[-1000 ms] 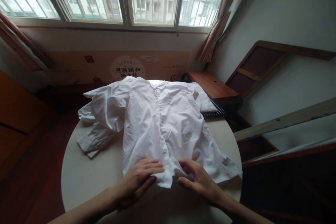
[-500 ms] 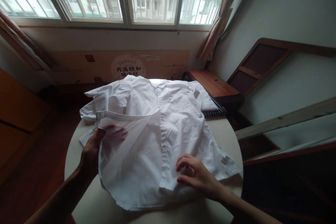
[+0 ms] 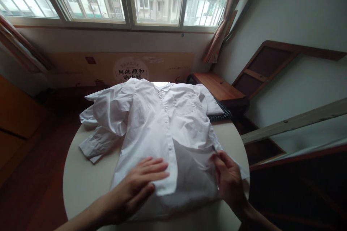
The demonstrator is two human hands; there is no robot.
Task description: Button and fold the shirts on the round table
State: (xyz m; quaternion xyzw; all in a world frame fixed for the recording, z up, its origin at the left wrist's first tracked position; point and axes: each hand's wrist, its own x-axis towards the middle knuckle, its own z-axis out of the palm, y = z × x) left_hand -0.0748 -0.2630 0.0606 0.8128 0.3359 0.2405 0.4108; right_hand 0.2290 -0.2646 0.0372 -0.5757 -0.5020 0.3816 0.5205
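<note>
A white button-up shirt [image 3: 151,126] lies front side up on the round table [image 3: 78,173], its collar toward the window. My left hand [image 3: 143,182] is open over the lower front, fingers stretched out beside the button strip; whether it presses on the cloth I cannot tell. My right hand [image 3: 226,173] pinches the edge of the right front panel and holds it raised, so the lower panel hangs in a shaded fold. One sleeve [image 3: 100,144] lies bunched at the left, its cuff on the tabletop.
Dark striped fabric [image 3: 221,115] sticks out from under the shirt at the right. Behind the table stands a wooden stool or small table [image 3: 217,85]. A printed cardboard panel [image 3: 159,68] leans below the barred window [image 3: 154,0]. A wooden rail [image 3: 292,121] runs at the right.
My left hand has let go of the left front panel, which now lies down, and moved right over the shirt. My right hand has closed on the right panel's edge and lifted it.
</note>
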